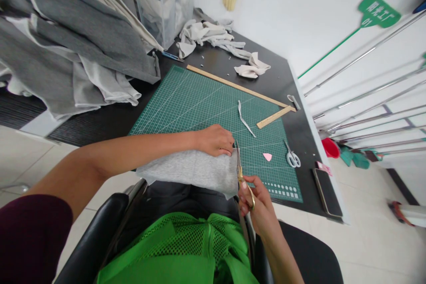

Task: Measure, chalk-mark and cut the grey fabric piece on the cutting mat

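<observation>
Two bare hands at the near edge of the table (309, 142), and the grey cloth (196, 171) is right between them and the person's lap, its upper edge lying over the green cutting mat (206, 102)! The left hand (216, 140) is on that upper edge near the right corner, fingers curled close together; whether the thumb pinches the fabric, I cannot tell. Over to the right hand (256, 199), wrapped around the gold-handled scissors (240, 171), fingers at the loops, blades pointing away from the body and running along the cloth's right edge.

Out on the mat, a thin pale strip (245, 120) lies beyond the scissor tips, a pink piece (267, 156) sits to the right, and white-handled scissors (293, 157) rest near the mat's right edge. A long wooden ruler (233, 84) slants across the far side, its end meeting a short wooden ruler (274, 116). Far right, there's the phone (328, 191); far left, heaped grey fabric (83, 31)!
</observation>
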A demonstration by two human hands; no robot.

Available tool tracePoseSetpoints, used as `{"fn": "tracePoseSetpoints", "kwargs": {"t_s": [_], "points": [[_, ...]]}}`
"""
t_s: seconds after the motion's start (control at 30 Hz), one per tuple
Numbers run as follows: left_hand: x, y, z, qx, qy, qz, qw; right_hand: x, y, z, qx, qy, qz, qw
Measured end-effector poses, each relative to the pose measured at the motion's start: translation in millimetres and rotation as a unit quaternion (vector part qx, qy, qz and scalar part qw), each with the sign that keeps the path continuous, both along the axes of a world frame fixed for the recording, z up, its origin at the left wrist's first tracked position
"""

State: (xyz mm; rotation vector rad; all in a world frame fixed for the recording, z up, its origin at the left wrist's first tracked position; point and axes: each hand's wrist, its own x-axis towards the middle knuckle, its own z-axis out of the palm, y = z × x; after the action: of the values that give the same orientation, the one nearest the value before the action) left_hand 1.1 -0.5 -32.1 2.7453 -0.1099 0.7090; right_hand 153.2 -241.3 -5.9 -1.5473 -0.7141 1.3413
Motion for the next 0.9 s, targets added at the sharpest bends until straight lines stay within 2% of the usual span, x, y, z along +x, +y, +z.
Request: {"fn": "tracePoseSetpoints", "kwargs": {"t_s": [0.43, 0.63, 0.9], "points": [[-0.2, -0.3, 0.9, 0.006, 0.054, 0.019, 0.998, -0.9, -0.5, 1.3, -0.003, -0.003, -0.01, 1.0], [0.5, 0.3, -1.1, -0.004, 0.045, 0.02, 0.999, 0.7, -1.2, 0.6, -0.002, -0.007, 0.003, 1.0], [1.0, 0.8, -3.0, 0.019, 0.038, 0.021, 0.999, -4.2, 2.3, 1.6, -0.008, -0.015, -0.009, 1.0]]}}
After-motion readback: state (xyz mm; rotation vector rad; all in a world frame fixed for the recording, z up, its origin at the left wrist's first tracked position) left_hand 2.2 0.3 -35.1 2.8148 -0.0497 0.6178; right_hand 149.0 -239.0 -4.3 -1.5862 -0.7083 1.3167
